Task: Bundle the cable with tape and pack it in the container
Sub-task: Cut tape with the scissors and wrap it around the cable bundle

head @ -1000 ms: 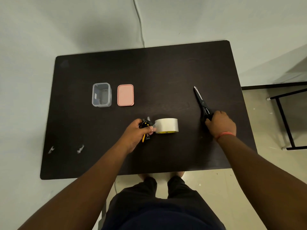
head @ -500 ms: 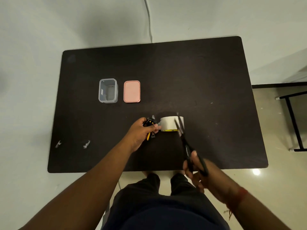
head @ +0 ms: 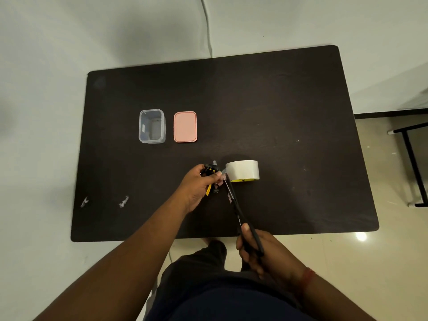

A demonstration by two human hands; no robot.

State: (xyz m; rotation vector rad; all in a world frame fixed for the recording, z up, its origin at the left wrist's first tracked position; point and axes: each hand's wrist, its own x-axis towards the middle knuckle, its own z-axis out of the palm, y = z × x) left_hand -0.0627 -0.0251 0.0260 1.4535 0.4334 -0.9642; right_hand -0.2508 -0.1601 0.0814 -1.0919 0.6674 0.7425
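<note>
My left hand [head: 198,186] grips a bundled black and yellow cable [head: 210,170] on the dark table [head: 278,107]. A short strip of tape runs from the bundle to the white tape roll [head: 243,170] just to its right. My right hand [head: 259,251] holds black scissors [head: 234,200] by the handles at the table's front edge. The blade tips sit at the tape strip between the bundle and the roll. A clear plastic container [head: 152,126] stands open at the back left, with its pink lid [head: 185,126] lying beside it.
Two small crumpled tape scraps [head: 124,201] lie near the table's front left corner. A black metal frame [head: 412,163] stands on the floor to the right. A thin wire [head: 207,26] runs along the floor behind the table.
My right hand picked up the scissors from the right side of the table and brought them left; the blades now reach the tape strip beside the roll. My left hand stayed in place.
</note>
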